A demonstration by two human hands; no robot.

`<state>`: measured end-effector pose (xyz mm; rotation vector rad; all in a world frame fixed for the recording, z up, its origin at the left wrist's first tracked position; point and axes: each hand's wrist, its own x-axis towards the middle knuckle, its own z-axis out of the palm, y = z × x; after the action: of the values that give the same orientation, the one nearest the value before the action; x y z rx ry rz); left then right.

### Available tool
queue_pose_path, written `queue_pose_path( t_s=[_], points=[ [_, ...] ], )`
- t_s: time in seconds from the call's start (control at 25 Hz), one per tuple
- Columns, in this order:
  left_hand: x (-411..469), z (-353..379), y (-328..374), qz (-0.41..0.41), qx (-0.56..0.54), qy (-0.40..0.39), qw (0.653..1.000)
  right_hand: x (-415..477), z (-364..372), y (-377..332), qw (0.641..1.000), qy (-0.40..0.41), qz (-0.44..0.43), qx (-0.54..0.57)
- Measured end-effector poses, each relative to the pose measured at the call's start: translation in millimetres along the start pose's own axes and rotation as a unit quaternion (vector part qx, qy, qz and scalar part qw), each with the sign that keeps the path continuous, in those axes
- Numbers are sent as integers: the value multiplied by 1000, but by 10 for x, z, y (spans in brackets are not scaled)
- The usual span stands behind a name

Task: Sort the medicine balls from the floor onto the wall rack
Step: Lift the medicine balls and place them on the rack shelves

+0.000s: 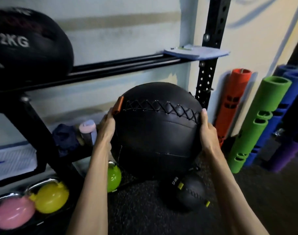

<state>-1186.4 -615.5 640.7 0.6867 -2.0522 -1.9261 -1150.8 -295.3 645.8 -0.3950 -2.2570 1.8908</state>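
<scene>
Step in hand: a large black medicine ball (159, 131) is held clear of the floor at the centre of the frame, in front of the wall rack (211, 48); by judgement it is mid-carry, not yet placed.
Left hand (106, 128): pressed flat on the ball's left side, beside an orange tab (118, 107).
Right hand (207, 131): pressed on the right side, thumb at the laced seam (the fingers behind the ball are hidden).
Rack rails (121, 62): bare across the middle of the frame; a ball marked 2KG (29, 48) sits on them at upper left, a folded blue cloth (195, 52) at their right end.
Remaining: a smaller black medicine ball (187, 194) lies on the floor at lower centre.
Next move: probably a lift to the rails, set down between the 2KG ball and the cloth.
</scene>
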Motion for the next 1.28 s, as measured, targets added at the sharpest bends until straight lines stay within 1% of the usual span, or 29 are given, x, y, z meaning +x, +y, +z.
queue_pose_path(
  t_s=[0.08, 0.2, 0.36, 0.52, 0.64, 0.72, 0.84, 0.92, 1.0, 1.08, 1.12, 1.2, 1.28],
  points=[
    [-156, -30, 402, 21, -23, -13, 999, 38, 17, -313, 999, 15, -46, 13],
    [-243, -112, 1013, 81, -65, -28, 994, 123, 59, -794, 992, 25, -118, 37],
    [-335, -210, 1701, 153, -104, 22, 982, 317, 117, -1428, 974, 21, -203, 95],
    [-317, -318, 2324, 216, -141, 44, 965, 615, 246, -2116, 947, -5, -290, 141],
    [-208, -353, 2718, 251, -152, 77, 953, 886, 407, -2538, 927, -26, -327, 180],
    [-86, -339, 2914, 276, -145, 98, 945, 1054, 523, -2746, 920, -36, -337, 197],
    [148, -287, 3132, 288, -161, 124, 936, 1369, 744, -2995, 914, -59, -341, 210],
    [336, -255, 3154, 273, -161, 147, 937, 1605, 938, -3046, 912, -80, -340, 215],
    [555, -203, 3014, 253, -176, 164, 937, 1795, 1142, -2930, 914, -96, -332, 215],
    [720, -119, 2878, 248, -185, 191, 931, 1975, 1332, -2786, 906, -118, -341, 220],
    [776, -84, 2873, 271, -182, 205, 923, 2048, 1407, -2759, 901, -122, -352, 222],
    [856, -30, 2939, 362, -148, 228, 892, 2186, 1517, -2795, 890, -129, -375, 223],
    [940, 58, 2954, 462, -56, 253, 848, 2325, 1609, -2882, 889, -119, -385, 219]
  ],
)
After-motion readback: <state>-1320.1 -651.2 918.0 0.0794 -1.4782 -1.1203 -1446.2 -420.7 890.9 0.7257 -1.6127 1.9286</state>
